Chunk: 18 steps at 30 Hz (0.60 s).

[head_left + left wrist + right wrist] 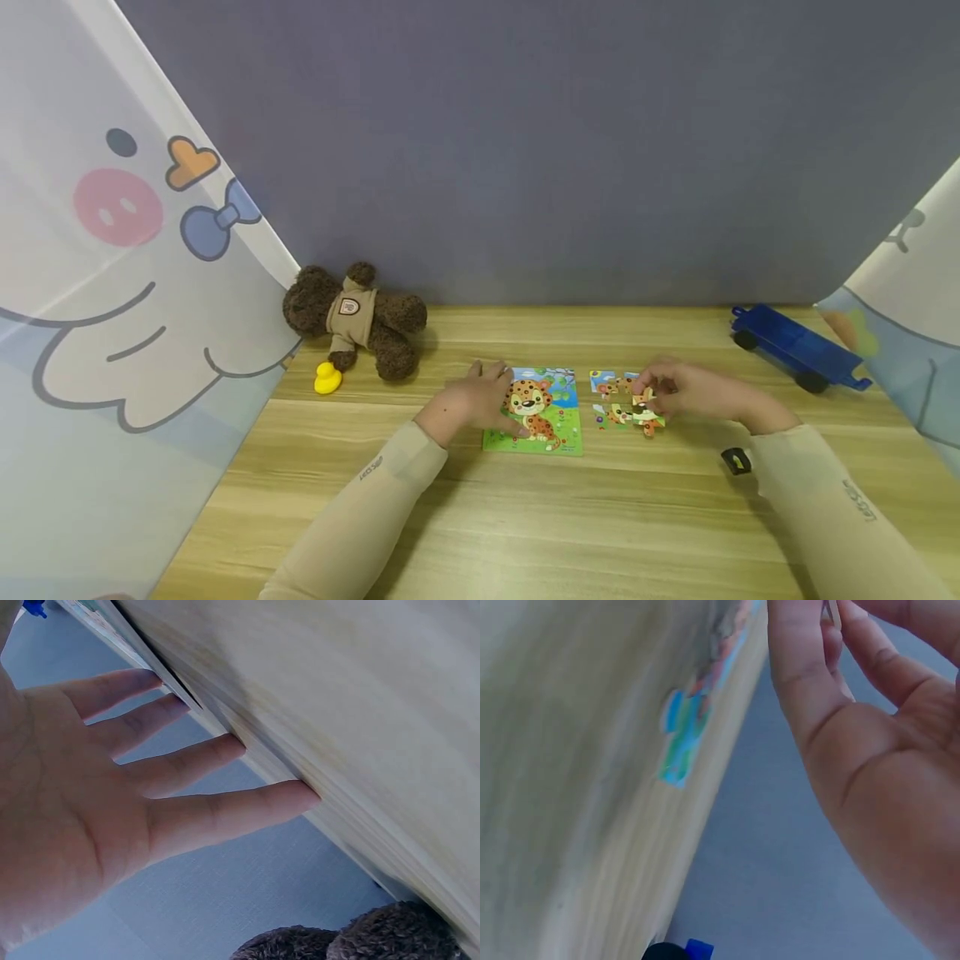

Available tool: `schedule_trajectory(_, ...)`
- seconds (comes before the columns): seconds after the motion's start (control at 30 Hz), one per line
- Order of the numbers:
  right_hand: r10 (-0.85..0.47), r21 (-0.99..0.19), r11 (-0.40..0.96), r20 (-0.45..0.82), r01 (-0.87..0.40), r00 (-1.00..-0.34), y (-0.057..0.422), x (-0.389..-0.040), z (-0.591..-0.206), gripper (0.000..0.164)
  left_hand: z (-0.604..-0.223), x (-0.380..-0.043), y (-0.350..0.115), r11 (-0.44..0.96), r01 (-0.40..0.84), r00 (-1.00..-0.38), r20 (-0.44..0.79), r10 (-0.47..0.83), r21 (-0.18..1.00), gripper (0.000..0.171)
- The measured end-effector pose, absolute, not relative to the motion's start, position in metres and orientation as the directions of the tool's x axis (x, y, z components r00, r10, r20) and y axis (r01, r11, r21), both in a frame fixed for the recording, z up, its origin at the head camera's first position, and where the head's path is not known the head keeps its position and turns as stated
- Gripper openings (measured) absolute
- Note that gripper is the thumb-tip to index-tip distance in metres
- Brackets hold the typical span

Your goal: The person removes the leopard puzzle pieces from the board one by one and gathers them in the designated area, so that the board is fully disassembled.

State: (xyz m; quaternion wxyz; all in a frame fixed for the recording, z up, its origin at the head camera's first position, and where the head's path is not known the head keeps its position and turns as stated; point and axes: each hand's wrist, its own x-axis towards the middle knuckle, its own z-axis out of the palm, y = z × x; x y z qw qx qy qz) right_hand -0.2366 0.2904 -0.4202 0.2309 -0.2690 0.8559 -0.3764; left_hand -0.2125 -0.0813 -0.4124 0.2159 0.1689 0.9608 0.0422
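Note:
A square puzzle board (561, 425) with a spotted leopard cub on green grass lies at mid-table. My left hand (480, 402) spreads its fingers over the board's left edge; in the left wrist view its straight fingers (232, 806) reach down to the table. Just right of the board are several loose puzzle pieces (617, 414) with parts of a similar leopard picture. Above them my right hand (678, 388) pinches a puzzle piece (833, 613), seen edge-on as a thin sliver between thumb and fingers in the right wrist view. Its printed side is mostly hidden there.
A brown teddy bear (354, 318) lies at the back left, a yellow rubber duck (327, 379) beside it. At the back right is a blue toy wagon (798, 343). A small black object (737, 461) lies near the right sleeve. A grey wall (525, 167) rises behind the table.

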Motion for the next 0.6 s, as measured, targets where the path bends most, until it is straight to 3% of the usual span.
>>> schedule_trajectory(0.6,-0.654,-0.708,0.587,-0.130,-0.392,-0.745,0.2887,-0.2380,-0.4311,0.023,-0.4102,-0.2117,-0.0814,0.940,0.307,-0.850,-0.401,0.341,0.148,0.116)
